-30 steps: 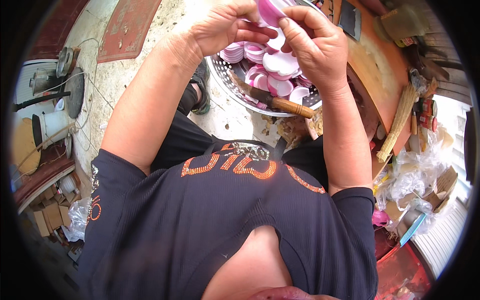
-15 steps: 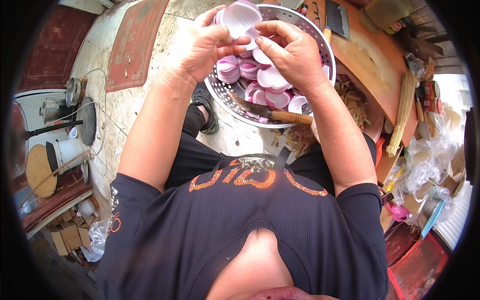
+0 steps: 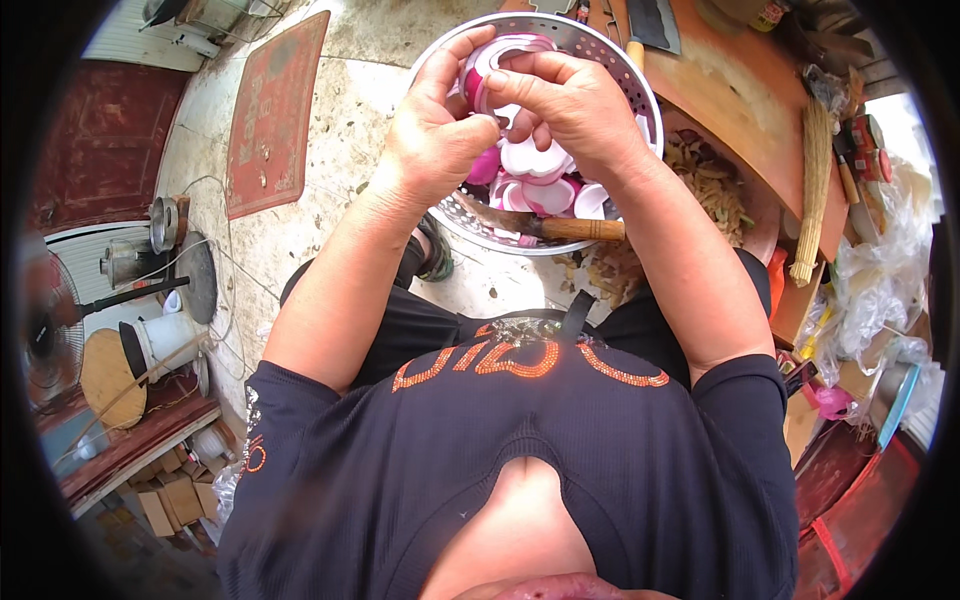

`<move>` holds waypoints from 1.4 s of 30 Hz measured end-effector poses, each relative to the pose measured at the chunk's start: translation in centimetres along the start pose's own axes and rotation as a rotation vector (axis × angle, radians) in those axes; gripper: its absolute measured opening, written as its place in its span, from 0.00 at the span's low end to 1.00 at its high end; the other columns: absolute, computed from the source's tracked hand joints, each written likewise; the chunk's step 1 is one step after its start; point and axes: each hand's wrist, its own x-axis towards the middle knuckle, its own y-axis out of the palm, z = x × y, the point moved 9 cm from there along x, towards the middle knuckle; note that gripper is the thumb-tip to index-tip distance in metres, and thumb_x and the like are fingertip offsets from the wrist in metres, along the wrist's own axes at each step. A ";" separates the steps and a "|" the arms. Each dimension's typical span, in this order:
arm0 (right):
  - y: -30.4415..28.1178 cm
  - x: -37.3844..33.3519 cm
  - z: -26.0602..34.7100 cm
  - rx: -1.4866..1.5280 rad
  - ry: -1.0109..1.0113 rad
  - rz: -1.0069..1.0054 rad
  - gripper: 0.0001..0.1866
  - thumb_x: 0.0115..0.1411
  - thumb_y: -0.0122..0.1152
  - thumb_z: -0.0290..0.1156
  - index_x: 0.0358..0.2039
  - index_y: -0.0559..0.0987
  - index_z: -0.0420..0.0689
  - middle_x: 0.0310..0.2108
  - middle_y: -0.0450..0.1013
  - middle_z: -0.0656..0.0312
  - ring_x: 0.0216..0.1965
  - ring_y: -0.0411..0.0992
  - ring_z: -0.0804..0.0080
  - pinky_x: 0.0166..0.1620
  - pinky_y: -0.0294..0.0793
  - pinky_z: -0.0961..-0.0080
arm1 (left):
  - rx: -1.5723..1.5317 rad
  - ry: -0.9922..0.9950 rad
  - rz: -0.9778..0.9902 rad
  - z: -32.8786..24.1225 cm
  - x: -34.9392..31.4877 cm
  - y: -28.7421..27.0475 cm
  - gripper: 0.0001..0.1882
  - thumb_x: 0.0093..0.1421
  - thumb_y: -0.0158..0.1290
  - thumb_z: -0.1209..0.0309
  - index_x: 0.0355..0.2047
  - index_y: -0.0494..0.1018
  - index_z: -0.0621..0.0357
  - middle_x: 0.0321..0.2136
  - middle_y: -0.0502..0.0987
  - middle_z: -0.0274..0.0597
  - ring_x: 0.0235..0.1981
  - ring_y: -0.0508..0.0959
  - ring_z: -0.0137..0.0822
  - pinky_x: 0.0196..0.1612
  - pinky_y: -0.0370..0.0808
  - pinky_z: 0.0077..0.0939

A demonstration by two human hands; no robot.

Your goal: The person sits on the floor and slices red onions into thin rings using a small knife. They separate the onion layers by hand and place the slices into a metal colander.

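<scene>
Both hands are over a perforated metal colander (image 3: 652, 100) filled with red onion slices (image 3: 540, 160). Between them is a cut red onion piece (image 3: 512, 46), its white and purple layers showing. My left hand (image 3: 432, 135) curls its fingers and thumb around the piece's left side. My right hand (image 3: 580, 108) pinches its near right edge, fingers bent. A knife with a wooden handle (image 3: 585, 229) lies across the colander's near rim, its blade partly hidden in shadow. My hands cover part of the slices.
A wooden board (image 3: 730, 110) to the right bears a cleaver (image 3: 654, 26). Onion peelings (image 3: 700, 185) lie below its edge. A straw brush (image 3: 815, 180) and plastic bags (image 3: 870, 270) are farther right. A red mat (image 3: 280, 115) and a fan (image 3: 55, 320) are on the left.
The onion piece has turned and moved slightly down and right, showing its layered edge. My right hand has closed in on it. The whole view has shifted slightly.
</scene>
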 end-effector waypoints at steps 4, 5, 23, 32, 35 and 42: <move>0.2 -0.5 0.0 0.206 0.027 -0.017 0.20 0.60 0.65 0.43 0.39 0.82 0.35 0.32 0.79 0.58 0.24 0.76 0.78 0.23 0.73 0.84 | 0.010 0.122 0.003 -1.0 0.2 0.8 0.39 0.48 0.44 0.88 0.64 0.60 0.61 0.55 0.70 0.47 0.54 0.75 0.33 0.56 0.74 0.25; 0.3 -0.6 -0.1 0.217 0.037 -0.008 0.20 0.61 0.65 0.43 0.39 0.82 0.36 0.32 0.79 0.58 0.25 0.76 0.78 0.23 0.73 0.84 | -0.035 0.106 0.008 -0.9 0.2 0.8 0.39 0.48 0.44 0.88 0.64 0.60 0.62 0.55 0.70 0.47 0.54 0.75 0.33 0.56 0.74 0.25; 0.4 -1.1 -1.6 0.160 0.079 -0.071 0.12 0.61 0.65 0.34 0.37 0.82 0.37 0.29 0.80 0.60 0.20 0.72 0.81 0.21 0.68 0.86 | 0.112 0.029 -0.077 0.3 0.3 -0.2 0.31 0.51 0.48 0.86 0.58 0.68 0.61 0.47 0.76 0.45 0.49 0.77 0.32 0.54 0.75 0.25; -0.3 -1.6 -2.8 0.075 0.032 -0.231 0.08 0.60 0.64 0.32 0.33 0.80 0.39 0.25 0.76 0.65 0.19 0.66 0.84 0.22 0.65 0.86 | 0.360 0.018 -0.050 0.0 0.2 0.0 0.31 0.50 0.51 0.83 0.58 0.70 0.55 0.47 0.78 0.45 0.46 0.78 0.32 0.52 0.76 0.25; 0.1 -1.9 -2.8 0.115 0.063 -0.233 0.08 0.60 0.64 0.32 0.32 0.80 0.40 0.25 0.76 0.65 0.19 0.67 0.84 0.22 0.65 0.86 | 0.439 0.092 -0.050 0.4 0.4 -0.1 0.32 0.50 0.49 0.85 0.59 0.69 0.55 0.47 0.77 0.46 0.46 0.78 0.32 0.50 0.76 0.24; 0.1 -2.2 -3.0 0.155 0.076 -0.235 0.09 0.61 0.64 0.33 0.34 0.81 0.40 0.25 0.75 0.66 0.19 0.67 0.84 0.22 0.64 0.86 | 0.702 0.228 -0.072 -0.7 0.5 0.4 0.29 0.51 0.52 0.80 0.56 0.71 0.54 0.47 0.78 0.52 0.48 0.79 0.46 0.55 0.75 0.32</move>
